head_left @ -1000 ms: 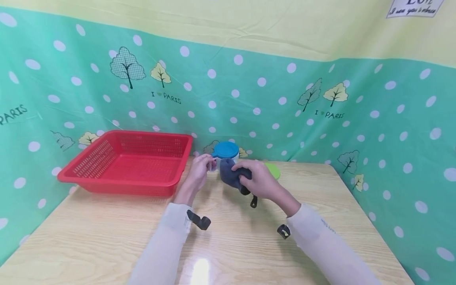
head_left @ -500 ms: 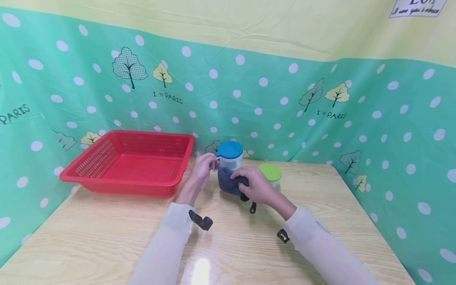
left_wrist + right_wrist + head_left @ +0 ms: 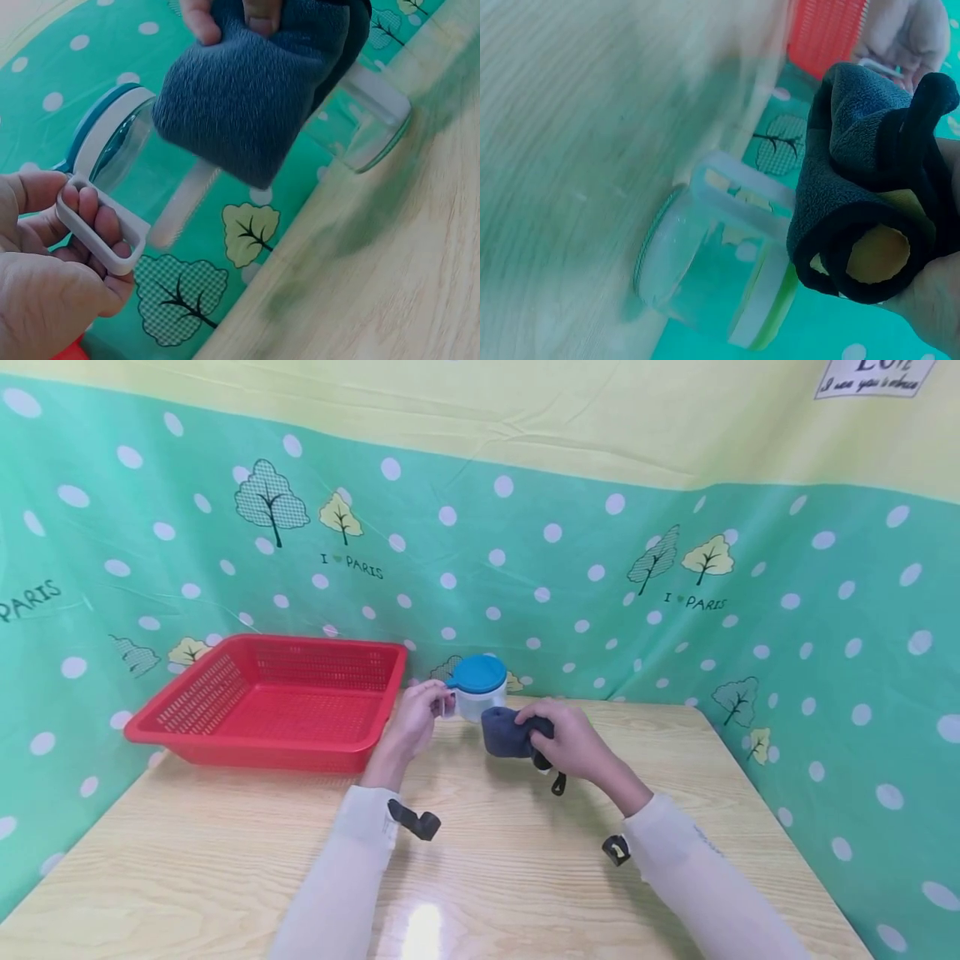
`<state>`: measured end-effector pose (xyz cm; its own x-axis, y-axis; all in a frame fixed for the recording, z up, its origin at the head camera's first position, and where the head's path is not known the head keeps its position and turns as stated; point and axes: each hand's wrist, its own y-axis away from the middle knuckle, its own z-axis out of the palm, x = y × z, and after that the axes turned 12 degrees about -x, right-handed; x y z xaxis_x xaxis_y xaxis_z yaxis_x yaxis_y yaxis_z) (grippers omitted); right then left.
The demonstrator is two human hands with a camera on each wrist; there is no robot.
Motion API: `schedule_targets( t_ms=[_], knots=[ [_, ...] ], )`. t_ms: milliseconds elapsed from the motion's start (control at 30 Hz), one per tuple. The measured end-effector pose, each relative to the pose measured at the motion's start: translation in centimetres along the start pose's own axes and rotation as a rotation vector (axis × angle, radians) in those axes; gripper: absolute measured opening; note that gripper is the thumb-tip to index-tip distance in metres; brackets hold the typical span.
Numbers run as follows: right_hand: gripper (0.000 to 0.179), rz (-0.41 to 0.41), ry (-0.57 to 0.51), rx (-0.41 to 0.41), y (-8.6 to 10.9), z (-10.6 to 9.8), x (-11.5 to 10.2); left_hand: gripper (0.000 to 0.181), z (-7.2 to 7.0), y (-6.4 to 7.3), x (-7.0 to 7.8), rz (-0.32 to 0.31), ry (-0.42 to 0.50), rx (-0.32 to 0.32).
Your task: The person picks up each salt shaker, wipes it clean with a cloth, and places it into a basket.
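My left hand [image 3: 414,714] grips the white loop handle [image 3: 133,229] of a clear jar [image 3: 471,706] with a blue flip lid [image 3: 480,673]. The jar appears tipped in the left wrist view. My right hand [image 3: 572,742] holds a folded dark blue cloth [image 3: 504,733] between thumb and fingers, just in front and to the right of the jar. The cloth overlaps part of the jar in the left wrist view. A second clear jar [image 3: 697,277], with a green lid [image 3: 776,307] and a white handle, stands behind my right hand, which hides it in the head view.
A red slotted basket [image 3: 262,756] stands at the back left of the wooden table [image 3: 480,860], close to my left hand. Behind the table and along its right side hangs a green dotted curtain [image 3: 555,635] with printed trees.
My right hand has carried the cloth to the right from in front of the blue-lidded jar. It now covers the green-lidded jar seen half a second ago. The left hand keeps its grip.
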<state>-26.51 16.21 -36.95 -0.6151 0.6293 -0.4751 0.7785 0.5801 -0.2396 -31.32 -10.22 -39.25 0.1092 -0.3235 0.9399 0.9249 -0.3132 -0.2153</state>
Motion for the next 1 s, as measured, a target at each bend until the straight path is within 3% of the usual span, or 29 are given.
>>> schedule_targets(
  t_ms=[533, 800, 1000],
  knots=[
    [0.025, 0.008, 0.045, 0.142, -0.1, -2.0, 1.3, 0.025, -0.7, 0.1, 0.4, 0.011, -0.028, -0.038],
    [0.026, -0.039, 0.153, 0.195, -0.9, -2.5, 2.0, 0.023, -0.4, 0.3, 0.7, 0.001, -0.027, -0.122],
    [0.026, -0.083, 0.211, 0.191, -1.6, -2.9, 2.2, 0.025, -0.2, 0.4, 0.7, -0.007, -0.011, -0.189]
  ],
)
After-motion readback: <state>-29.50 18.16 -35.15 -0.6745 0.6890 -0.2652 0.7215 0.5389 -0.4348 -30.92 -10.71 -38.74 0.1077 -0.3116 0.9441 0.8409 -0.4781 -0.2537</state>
